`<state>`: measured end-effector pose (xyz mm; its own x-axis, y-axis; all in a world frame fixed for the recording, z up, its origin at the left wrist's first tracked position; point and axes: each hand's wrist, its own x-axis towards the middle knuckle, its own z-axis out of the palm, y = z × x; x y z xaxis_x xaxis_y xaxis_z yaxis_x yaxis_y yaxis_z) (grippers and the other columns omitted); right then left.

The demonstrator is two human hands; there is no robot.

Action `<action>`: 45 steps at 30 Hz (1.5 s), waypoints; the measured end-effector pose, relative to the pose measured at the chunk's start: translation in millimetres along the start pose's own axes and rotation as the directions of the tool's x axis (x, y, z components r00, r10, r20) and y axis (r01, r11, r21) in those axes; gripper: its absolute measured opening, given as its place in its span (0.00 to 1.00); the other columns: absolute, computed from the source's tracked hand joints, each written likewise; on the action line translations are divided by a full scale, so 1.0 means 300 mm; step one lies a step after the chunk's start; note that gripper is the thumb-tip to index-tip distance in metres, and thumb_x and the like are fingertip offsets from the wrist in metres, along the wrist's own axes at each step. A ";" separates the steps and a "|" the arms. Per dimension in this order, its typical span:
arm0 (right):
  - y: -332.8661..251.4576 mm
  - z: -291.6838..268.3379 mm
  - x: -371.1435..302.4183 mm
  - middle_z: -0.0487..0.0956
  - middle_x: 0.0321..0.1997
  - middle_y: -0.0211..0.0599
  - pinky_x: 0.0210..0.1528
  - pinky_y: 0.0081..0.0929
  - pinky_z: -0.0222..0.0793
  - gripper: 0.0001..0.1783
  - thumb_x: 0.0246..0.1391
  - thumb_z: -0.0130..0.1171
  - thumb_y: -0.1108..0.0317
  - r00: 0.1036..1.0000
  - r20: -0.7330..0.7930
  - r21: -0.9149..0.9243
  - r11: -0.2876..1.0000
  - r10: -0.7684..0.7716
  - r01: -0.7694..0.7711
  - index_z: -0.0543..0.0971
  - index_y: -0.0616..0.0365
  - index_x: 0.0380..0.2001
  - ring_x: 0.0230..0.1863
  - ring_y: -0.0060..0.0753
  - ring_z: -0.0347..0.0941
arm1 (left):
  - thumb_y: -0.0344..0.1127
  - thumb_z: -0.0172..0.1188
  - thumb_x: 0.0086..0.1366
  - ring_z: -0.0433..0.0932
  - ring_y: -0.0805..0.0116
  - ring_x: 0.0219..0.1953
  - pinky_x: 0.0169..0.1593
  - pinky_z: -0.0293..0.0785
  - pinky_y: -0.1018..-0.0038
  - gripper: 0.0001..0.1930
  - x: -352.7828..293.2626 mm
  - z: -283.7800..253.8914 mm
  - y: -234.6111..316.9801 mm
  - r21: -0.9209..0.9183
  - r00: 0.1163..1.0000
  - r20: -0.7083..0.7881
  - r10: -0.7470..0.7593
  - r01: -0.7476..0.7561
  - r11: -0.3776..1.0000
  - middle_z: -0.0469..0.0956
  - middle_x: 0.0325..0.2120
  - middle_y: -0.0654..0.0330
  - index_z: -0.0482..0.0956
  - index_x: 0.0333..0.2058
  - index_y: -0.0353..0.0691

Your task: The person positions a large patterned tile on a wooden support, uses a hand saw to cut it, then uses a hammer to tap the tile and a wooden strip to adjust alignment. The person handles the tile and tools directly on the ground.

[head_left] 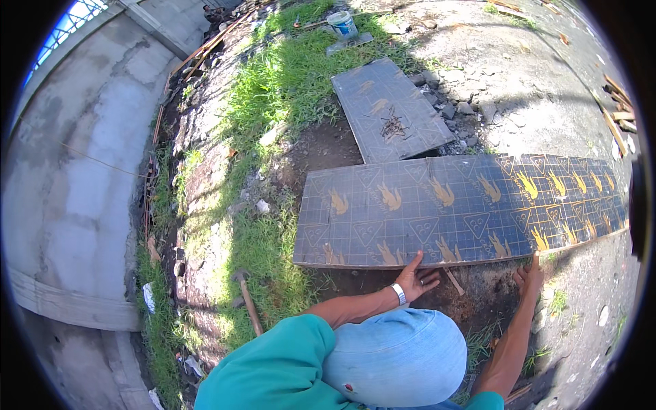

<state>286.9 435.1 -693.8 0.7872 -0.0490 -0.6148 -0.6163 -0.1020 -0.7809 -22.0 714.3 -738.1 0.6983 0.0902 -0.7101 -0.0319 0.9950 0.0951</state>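
Note:
A long, dark film-faced plywood panel [502, 205] with yellow printed figures stretches across the right half, its near edge toward me. My left hand [415, 277], with a watch at the wrist and a ring, grips that near edge, thumb up against the face and fingers curled below. Farther right, my right hand [528, 275] is closed on the same edge. A short wooden stick [453, 281] shows beneath the panel between both hands. A light-blue cap [400, 359] fills the lower middle, between green sleeves. A hammer [250, 304] lies in the grass to the left.
Beyond the panel lies a second, greyer panel [362, 102] bearing a heap of thin brown pieces [393, 128]. Broken stones [465, 109] border it. A white bucket [342, 26] stands far back. A concrete wall [82, 171] runs along the left; wood scraps [618, 116] lie far right.

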 end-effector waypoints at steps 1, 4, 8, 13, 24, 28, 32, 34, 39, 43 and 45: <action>0.096 0.056 0.036 0.57 0.79 0.72 0.66 0.65 0.73 0.68 0.54 0.69 0.25 1.000 -0.016 0.119 0.993 0.027 -0.024 0.53 0.67 0.78 0.73 0.72 0.65 | 0.59 0.80 0.58 0.71 0.46 0.68 0.70 0.74 0.43 0.49 -0.004 0.003 -0.001 -0.013 1.000 -0.008 0.000 0.000 1.000 0.66 0.67 0.43 0.62 0.69 0.47; 0.264 0.179 0.086 0.60 0.79 0.59 0.70 0.67 0.68 0.68 0.53 0.71 0.27 0.999 0.047 0.309 0.951 -0.018 0.003 0.53 0.62 0.79 0.72 0.68 0.66 | 0.53 0.81 0.60 0.72 0.46 0.68 0.69 0.77 0.44 0.45 -0.015 0.014 -0.003 0.006 0.999 -0.042 -0.002 0.003 1.000 0.66 0.67 0.44 0.63 0.68 0.47; 0.273 0.241 0.070 0.74 0.69 0.48 0.66 0.65 0.70 0.56 0.52 0.77 0.34 0.977 0.213 0.377 0.925 -0.026 -0.057 0.67 0.58 0.73 0.68 0.54 0.72 | 0.48 0.81 0.60 0.78 0.53 0.60 0.64 0.83 0.49 0.38 -0.024 0.025 -0.004 0.029 0.997 -0.080 0.001 0.001 1.000 0.71 0.62 0.45 0.67 0.60 0.46; 0.221 0.229 0.028 0.79 0.62 0.45 0.61 0.62 0.73 0.43 0.54 0.78 0.42 0.983 0.183 0.337 0.940 -0.008 -0.055 0.75 0.56 0.65 0.64 0.52 0.76 | 0.48 0.81 0.60 0.81 0.58 0.53 0.61 0.85 0.54 0.31 -0.079 0.028 0.005 0.074 0.998 -0.063 -0.027 0.032 0.997 0.79 0.55 0.50 0.72 0.54 0.46; 0.289 0.427 -0.516 0.80 0.60 0.46 0.50 0.57 0.84 0.33 0.61 0.74 0.52 0.986 0.166 0.379 0.922 0.017 -0.080 0.74 0.56 0.62 0.56 0.47 0.82 | 0.49 0.78 0.64 0.84 0.61 0.48 0.57 0.85 0.60 0.28 -0.536 -0.120 0.221 0.098 0.986 -0.146 -0.085 0.100 0.990 0.84 0.49 0.51 0.80 0.53 0.34; 0.326 0.647 -0.853 0.77 0.62 0.48 0.54 0.58 0.83 0.40 0.61 0.73 0.57 0.956 0.254 0.350 0.908 0.146 -0.231 0.63 0.56 0.69 0.59 0.50 0.80 | 0.44 0.77 0.62 0.83 0.56 0.46 0.58 0.84 0.53 0.18 -0.779 -0.263 0.404 0.011 0.942 -0.311 0.128 -0.131 0.991 0.80 0.44 0.47 0.79 0.43 0.44; 0.409 0.789 -1.131 0.67 0.70 0.65 0.62 0.66 0.80 0.54 0.60 0.74 0.63 0.803 0.566 0.245 0.893 0.185 -0.378 0.47 0.56 0.75 0.69 0.63 0.74 | 0.53 0.76 0.61 0.83 0.59 0.35 0.53 0.85 0.55 0.19 -1.000 -0.431 0.596 0.089 0.790 -0.452 0.414 -0.422 0.902 0.80 0.30 0.57 0.83 0.37 0.44; 0.453 0.798 -1.158 0.66 0.70 0.77 0.66 0.61 0.76 0.65 0.60 0.75 0.60 0.607 0.715 0.027 0.854 0.347 -0.520 0.37 0.67 0.79 0.72 0.66 0.70 | 0.56 0.75 0.61 0.81 0.61 0.31 0.51 0.84 0.57 0.23 -1.067 -0.532 0.710 0.078 0.696 -0.518 0.498 -0.541 0.837 0.80 0.25 0.58 0.81 0.32 0.40; 0.331 0.628 -0.850 0.85 0.58 0.47 0.56 0.42 0.82 0.37 0.66 0.63 0.37 -0.033 0.889 -0.385 0.785 0.457 0.484 0.82 0.59 0.62 0.55 0.44 0.85 | 0.57 0.69 0.68 0.74 0.67 0.27 0.52 0.83 0.52 0.24 -1.163 -0.730 0.872 0.279 0.649 -0.639 0.412 -0.304 0.911 0.81 0.32 0.58 0.78 0.46 0.42; -0.001 0.311 -0.529 0.88 0.44 0.54 0.39 0.43 0.89 0.38 0.60 0.70 0.38 0.473 0.546 -0.835 0.490 0.691 0.249 0.83 0.65 0.55 0.39 0.45 0.89 | 0.62 0.66 0.70 0.72 0.70 0.24 0.51 0.83 0.48 0.28 -1.244 -0.720 0.805 0.603 0.743 -0.621 0.248 0.251 0.758 0.83 0.37 0.55 0.77 0.50 0.42; -0.109 0.154 -0.430 0.88 0.44 0.56 0.33 0.41 0.89 0.40 0.60 0.70 0.36 0.723 0.468 -0.838 0.514 0.508 0.182 0.82 0.66 0.54 0.35 0.45 0.89 | 0.65 0.65 0.71 0.71 0.72 0.23 0.50 0.83 0.47 0.30 -1.228 -0.668 0.732 0.587 0.836 -0.530 0.140 0.244 0.772 0.84 0.40 0.53 0.77 0.51 0.41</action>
<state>204.3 490.6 -594.2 0.2450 0.3783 -0.8927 -0.1533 -0.8941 -0.4209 -429.6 908.3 -595.4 0.2001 0.2377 -0.9505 0.5656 0.7641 0.3102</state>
